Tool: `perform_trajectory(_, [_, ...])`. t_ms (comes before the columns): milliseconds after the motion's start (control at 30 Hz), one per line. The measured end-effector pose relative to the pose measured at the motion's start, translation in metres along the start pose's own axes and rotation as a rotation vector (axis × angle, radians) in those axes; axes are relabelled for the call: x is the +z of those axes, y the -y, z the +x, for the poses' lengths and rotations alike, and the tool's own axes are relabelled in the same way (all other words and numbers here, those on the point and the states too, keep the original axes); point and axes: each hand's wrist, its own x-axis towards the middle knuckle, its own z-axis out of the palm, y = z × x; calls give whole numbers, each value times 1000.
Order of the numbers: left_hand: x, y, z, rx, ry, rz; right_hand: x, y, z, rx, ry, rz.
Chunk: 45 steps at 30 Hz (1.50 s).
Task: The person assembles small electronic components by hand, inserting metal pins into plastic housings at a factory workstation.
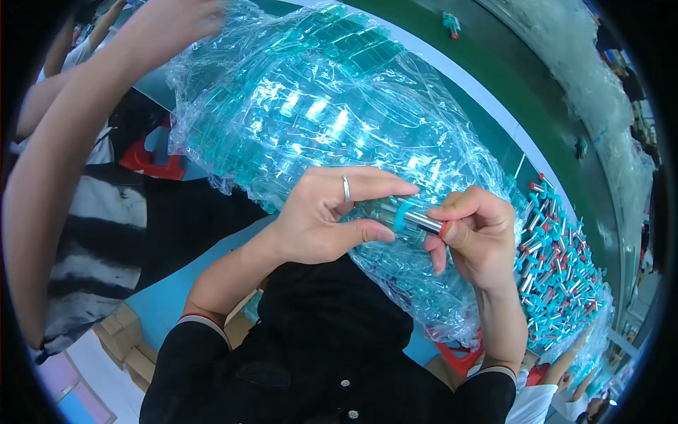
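In front of my chest, my left hand (318, 215) curls around a see-through teal plastic container (374, 210), its thumb and index finger on either side. A ring sits on one finger. My right hand (480, 233) pinches a small silver cylinder with a red end (427, 222) between thumb and fingers. A teal collar (402, 215) sits at the cylinder's inner end, against the container's mouth. How far the cylinder reaches inside I cannot tell. Beneath both hands lies a large clear plastic bag (318, 120) packed with similar see-through teal containers.
To the right lies a heap of silver-and-teal pieces with red ends (561, 268). A green conveyor belt (508, 85) curves past at the far side, carrying a few loose pieces (452, 25). At left, a co-worker's arm (78, 134) reaches over the bag. Red plastic handles (152, 161) show nearby.
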Motion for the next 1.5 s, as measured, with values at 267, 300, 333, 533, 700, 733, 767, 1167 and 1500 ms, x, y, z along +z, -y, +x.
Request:
perform_trajectory(267, [6, 4, -5, -26, -3, -74, -3, -7, -2, 33, 4, 52])
perform_trajectory(300, [8, 4, -6, -46, -6, -110, -2, -7, -3, 33, 3, 52])
perform_trajectory(333, [8, 4, -6, -66, -10, -145, -1, -7, -3, 30, 4, 44])
perform_trajectory(533, [7, 2, -3, -4, 27, -14, 3, -7, -6, 23, -19, -21])
perform_trajectory(700, [9, -9, 3, 26, -31, 210, 30, 5, -10, -147, -119, -443])
perform_trajectory(733, [8, -12, 3, 48, -33, 400, 34, 9, -7, -308, -101, -682])
perform_trajectory(767, [8, -11, 5, 74, -51, 372, 37, 12, -3, -470, -82, -920])
perform_trajectory(1167, [14, -2, 5, 113, -18, 346, 43, 9, 2, -586, -171, -1115])
perform_trajectory(1500, [32, -3, 3, 173, -157, 363, 38, 10, -12, -660, -188, -1187])
